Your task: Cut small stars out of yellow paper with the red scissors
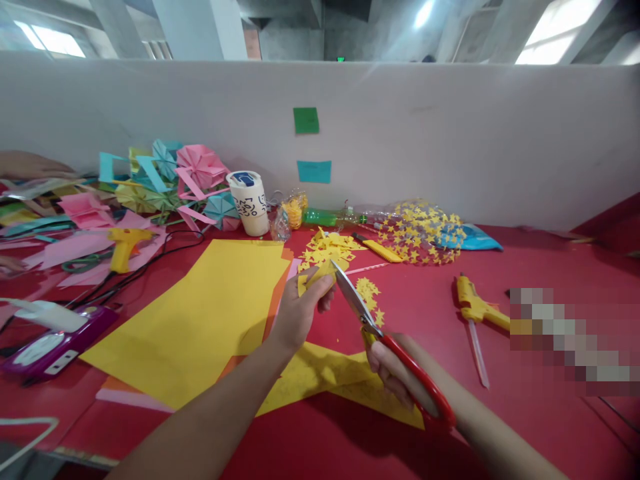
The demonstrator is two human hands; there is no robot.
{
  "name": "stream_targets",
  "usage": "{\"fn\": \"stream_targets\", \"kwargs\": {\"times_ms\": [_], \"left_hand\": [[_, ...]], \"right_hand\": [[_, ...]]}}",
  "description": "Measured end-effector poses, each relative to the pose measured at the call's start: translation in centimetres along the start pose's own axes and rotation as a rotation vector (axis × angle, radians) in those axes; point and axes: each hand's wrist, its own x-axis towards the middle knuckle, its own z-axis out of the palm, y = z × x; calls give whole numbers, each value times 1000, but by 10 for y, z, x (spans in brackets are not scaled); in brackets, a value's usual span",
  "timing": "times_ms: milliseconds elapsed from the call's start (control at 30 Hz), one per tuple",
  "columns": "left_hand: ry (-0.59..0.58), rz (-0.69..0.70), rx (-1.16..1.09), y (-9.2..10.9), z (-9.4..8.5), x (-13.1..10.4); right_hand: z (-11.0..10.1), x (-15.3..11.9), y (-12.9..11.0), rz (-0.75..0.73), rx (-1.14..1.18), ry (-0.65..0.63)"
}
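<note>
My left hand (301, 301) pinches a small piece of yellow paper (327, 270) over the middle of the table. In my right hand (395, 373) is a pair of red-handled scissors (361, 308), its blades pointing up and left with the tips at the paper piece. Just beyond lie a heap of yellow paper scraps (327, 248) and a cluster of small yellow paper stars (367, 292). Large yellow sheets (215, 300) rest to the left on orange and pink ones. Cut yellow strips (320, 377) lie below my hands.
Yellow glue guns lie at right (467, 300) and left (125, 248). A purple power strip (60, 343) is at the left edge. Behind stand a white cup (249, 203), folded paper flowers (200, 170) and a clear bag of stars (423, 233). Another person's hand (33, 163) shows far left.
</note>
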Motion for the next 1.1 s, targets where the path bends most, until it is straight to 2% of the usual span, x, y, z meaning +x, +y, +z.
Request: {"fn": "stream_targets", "kwargs": {"times_ms": [233, 367, 567, 767, 1100], "left_hand": [[-4, -7, -7, -4, 0, 0], [-7, -7, -28, -6, 1, -1], [12, -10, -28, -6, 2, -1], [29, -19, -30, -4, 3, -2], [34, -21, -75, -4, -1, 0]], "right_hand": [[2, -2, -2, 4, 57, -18], [9, -1, 2, 26, 73, 76], [12, -2, 1, 41, 38, 76], [14, -7, -10, 38, 19, 153], [9, -3, -7, 24, 5, 137]]}}
